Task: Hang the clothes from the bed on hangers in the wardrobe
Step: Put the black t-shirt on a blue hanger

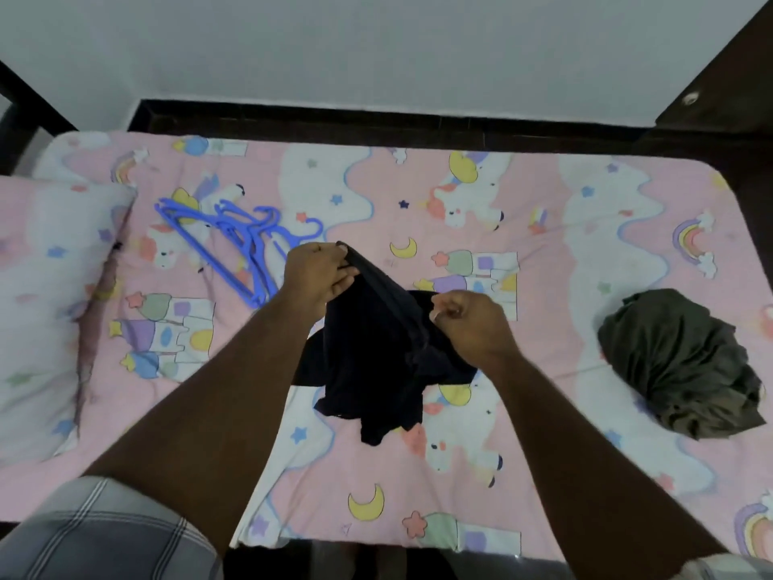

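Landmark: I take the bed (543,475), covered by a pink sheet printed with unicorns, moons and castles, as the reference for every position below.
Dark garment: I see 1 navy-black garment (376,349) over the middle of the bed. Its upper part is lifted off the sheet by both hands; its lower folds hang down and rest crumpled on the sheet.
Left hand: my left hand (318,274) is above the bed's middle, on the pillow side of the garment. Its fingers are curled and pinch the garment's raised top edge.
Right hand: my right hand (472,324) is lower than the left hand, on the opposite side of the garment. Its fingers are curled tight and gather a fold of the dark cloth.
Hangers: a loose pile of blue plastic hangers (234,244) lies flat on the bed, between the pillow and the left hand, toward the bed's far edge. I cannot tell the exact count because they overlap.
Olive garment: 1 crumpled olive-green garment (686,362) lies on the bed near the end opposite the pillow, well apart from both hands.
Pillow: 1 pillow (46,307) in matching print lies at the bed's left end.
Wall: a pale wall (376,48) stands behind the bed's far edge.
Sleeves: plaid sleeves (104,533) show at the bed's near edge.
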Available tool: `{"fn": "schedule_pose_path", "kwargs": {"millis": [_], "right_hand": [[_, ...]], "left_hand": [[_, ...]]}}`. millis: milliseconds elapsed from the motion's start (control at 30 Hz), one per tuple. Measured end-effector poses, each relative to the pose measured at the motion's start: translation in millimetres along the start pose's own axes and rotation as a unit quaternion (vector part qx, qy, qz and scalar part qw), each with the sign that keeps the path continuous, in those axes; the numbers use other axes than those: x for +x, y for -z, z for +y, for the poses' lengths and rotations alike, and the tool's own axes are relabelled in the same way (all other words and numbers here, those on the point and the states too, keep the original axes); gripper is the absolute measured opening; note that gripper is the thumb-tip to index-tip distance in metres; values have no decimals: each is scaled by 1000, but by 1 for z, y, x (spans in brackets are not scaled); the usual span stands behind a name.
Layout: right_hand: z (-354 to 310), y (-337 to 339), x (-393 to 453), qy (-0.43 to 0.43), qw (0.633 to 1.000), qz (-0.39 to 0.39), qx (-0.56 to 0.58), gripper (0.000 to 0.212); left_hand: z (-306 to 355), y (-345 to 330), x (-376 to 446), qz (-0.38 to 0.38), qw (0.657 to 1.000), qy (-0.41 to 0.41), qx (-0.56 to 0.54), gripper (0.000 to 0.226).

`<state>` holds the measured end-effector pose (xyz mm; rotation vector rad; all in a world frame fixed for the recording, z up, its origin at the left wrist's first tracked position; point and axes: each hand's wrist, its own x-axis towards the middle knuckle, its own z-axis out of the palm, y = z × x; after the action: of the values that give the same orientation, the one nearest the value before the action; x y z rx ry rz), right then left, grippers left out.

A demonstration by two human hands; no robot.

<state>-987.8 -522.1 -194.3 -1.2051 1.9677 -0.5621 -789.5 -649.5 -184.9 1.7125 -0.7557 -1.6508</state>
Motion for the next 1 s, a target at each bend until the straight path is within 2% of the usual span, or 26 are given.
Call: {"fn": "schedule_pose_path", "kwargs": {"millis": [267,467,533,600,700,833,1000], "right_hand": [[40,-31,21,-40,994,-90,-41,31],[51,-44,31,-23,994,-99,-33,27],[55,-49,32,-19,994,-100,-32,26],[60,-54,32,-23,994,-101,-36,25],[69,-62,29,-41,993,-107,-30,24],[82,-76,23,-63,989,-124,-48,24],[94,-103,9,-69,983,-152,-83,26]], "left_hand": [[-8,-16,18,41,998,22,-36,8],[50,-57,36,-41,988,-73,-127,10],[68,-65,43,-77,982,-109,-131,10],[70,-64,50,-87,984,-110,-109,22],[35,-49,54,-63,994,-79,-45,21],[-52,-17,42,-33,999,-7,-1,17],[-147,26,31,26,992,77,99,22]]}}
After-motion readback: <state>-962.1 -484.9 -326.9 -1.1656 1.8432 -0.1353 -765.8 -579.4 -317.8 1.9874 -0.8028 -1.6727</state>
